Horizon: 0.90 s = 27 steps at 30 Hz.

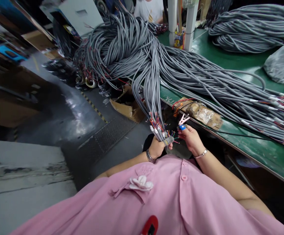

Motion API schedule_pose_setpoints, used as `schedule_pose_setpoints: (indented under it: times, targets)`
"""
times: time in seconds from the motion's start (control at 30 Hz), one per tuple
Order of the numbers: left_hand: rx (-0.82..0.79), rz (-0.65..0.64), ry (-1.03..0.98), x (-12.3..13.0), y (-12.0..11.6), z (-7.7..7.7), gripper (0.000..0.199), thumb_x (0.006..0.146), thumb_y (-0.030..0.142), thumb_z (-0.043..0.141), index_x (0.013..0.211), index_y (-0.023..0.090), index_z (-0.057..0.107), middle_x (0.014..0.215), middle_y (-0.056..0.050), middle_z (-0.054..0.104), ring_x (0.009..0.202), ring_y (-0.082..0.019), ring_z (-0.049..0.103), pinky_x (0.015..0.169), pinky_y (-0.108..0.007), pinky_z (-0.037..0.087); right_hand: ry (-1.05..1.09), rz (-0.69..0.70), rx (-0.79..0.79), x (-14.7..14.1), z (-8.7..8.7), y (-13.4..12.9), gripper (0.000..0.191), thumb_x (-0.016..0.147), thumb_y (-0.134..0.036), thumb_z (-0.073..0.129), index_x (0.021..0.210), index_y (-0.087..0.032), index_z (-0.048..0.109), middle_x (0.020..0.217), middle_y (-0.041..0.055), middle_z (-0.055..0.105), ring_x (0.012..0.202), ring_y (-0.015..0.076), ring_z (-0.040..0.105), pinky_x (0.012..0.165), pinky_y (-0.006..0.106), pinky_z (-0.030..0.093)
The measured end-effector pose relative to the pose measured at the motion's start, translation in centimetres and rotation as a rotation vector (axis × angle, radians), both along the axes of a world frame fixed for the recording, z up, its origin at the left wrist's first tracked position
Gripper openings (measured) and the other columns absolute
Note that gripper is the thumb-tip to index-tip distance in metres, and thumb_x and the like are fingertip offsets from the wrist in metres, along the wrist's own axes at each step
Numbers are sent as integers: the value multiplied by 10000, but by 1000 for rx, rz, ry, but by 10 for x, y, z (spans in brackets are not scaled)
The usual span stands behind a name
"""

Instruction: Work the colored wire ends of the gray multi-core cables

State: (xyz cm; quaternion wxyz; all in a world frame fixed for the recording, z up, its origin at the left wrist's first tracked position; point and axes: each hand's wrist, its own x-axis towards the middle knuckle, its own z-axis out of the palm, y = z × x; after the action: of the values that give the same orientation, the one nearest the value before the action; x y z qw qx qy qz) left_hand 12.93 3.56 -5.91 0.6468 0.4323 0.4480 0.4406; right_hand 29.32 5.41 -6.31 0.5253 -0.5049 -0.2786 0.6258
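My left hand [157,147] is closed around a bunch of grey cables [154,88] near their white-banded ends. Loose coloured wires [173,135] fan out beside its thumb, which has a grey wrapping on it. Just to the right, my right hand [192,138] is closed, its fingertips drawn together near a blue piece [182,127] that looks like finger tape. Directly above those fingertips is a small pale pink forked piece [183,119], like a clip; whether the hand grips it is unclear. The held cables hang over the table edge from a large heap.
More grey cables [205,75] run along the green table [249,70]. A taped wooden block [201,114] sits at its edge. A coiled cable bundle [254,27] and a plastic bag [283,62] lie farther back. An open cardboard box [126,109] is on the floor. Another person [149,10] is opposite.
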Motion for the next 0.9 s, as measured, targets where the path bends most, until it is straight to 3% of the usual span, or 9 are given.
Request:
schedule_pose_setpoints:
  times: [0.13,0.27,0.4,0.57,0.9]
  targets:
    - [-17,97,-60,2,3,-1,288,670,387,738,682,120,631,547,-9,609,451,-116,561,469,-253,491,115,198,-82,15,-5,-12,396,719,-552,695,858,-183,656,848,60,670,657,124,581,594,258,494]
    - [-17,126,-87,5,6,-2,269,667,363,740,681,118,632,543,-3,607,453,-121,566,459,-254,494,87,354,-17,15,3,-25,329,674,-421,782,858,-178,659,792,19,638,626,99,553,586,237,467]
    - [-26,131,-79,8,6,-1,278,675,379,734,696,117,641,539,-4,608,457,-122,572,458,-248,495,31,306,69,7,9,-27,265,667,-367,793,780,-174,651,665,-20,571,582,88,505,568,232,425]
    - [-24,81,-21,7,4,-2,307,657,401,750,682,114,642,564,-20,626,483,-126,591,476,-245,505,51,201,100,-1,9,-24,235,677,-358,781,755,-179,651,652,-10,584,575,102,497,571,256,413]
    - [15,179,-102,11,6,-10,251,683,356,725,724,116,663,569,-14,629,477,-118,588,464,-230,499,191,257,1,-1,0,-27,206,680,-299,776,774,-159,657,659,-6,585,567,83,479,543,226,382]
